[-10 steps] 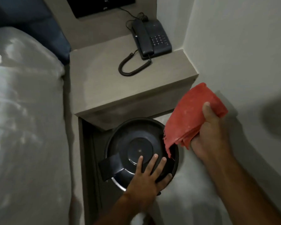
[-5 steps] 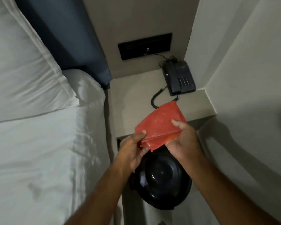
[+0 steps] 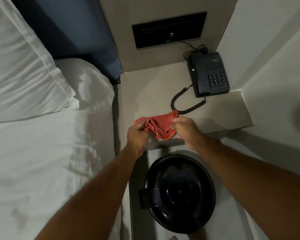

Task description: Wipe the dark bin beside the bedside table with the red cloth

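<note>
The red cloth lies bunched at the front edge of the bedside table. My left hand pinches its left end. My right hand touches its right side, fingers curled at the cloth's edge. The dark round bin with its glossy lid stands on the floor below the table's front, between my forearms, untouched.
A dark telephone with a coiled cord sits at the table's back right. A black wall panel is above it. The white bed and pillow fill the left. Walls close in on the right.
My left hand left the bin lid and joined the right on the cloth. Both hands carried it from above the bin up to the table's front edge, where it is now crumpled.
</note>
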A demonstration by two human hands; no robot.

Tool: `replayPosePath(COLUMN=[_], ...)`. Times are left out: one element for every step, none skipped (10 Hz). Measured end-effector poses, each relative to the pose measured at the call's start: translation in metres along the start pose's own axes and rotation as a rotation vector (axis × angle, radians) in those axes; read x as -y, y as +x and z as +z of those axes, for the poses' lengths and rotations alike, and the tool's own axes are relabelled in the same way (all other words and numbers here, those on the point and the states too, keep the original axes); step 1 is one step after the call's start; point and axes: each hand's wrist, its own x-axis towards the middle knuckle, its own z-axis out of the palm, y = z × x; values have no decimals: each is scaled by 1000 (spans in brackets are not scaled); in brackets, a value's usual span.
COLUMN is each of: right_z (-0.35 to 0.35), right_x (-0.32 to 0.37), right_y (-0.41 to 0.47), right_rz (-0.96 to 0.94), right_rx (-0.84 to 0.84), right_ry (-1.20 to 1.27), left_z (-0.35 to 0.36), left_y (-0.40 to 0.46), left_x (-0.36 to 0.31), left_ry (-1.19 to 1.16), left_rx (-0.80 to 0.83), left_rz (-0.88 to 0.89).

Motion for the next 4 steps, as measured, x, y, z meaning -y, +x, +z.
replayPosePath(right_z=[0, -6, -17, -27], right_x=[-12, -19, -15, 0], right_y=[2, 1, -7, -19], right_rz=[67, -30, -121, -251], right_rx=[61, 131, 113, 19], right_ry=[-80, -275, -725, -979], left_z=[0, -5, -14, -21], left_y=[3, 0, -2, -13], left_x=[17, 17, 3, -19], left_ry=[189, 519, 696, 984], left_rx=[-15, 61, 63, -37], left_rz=[-65, -30, 4, 176])
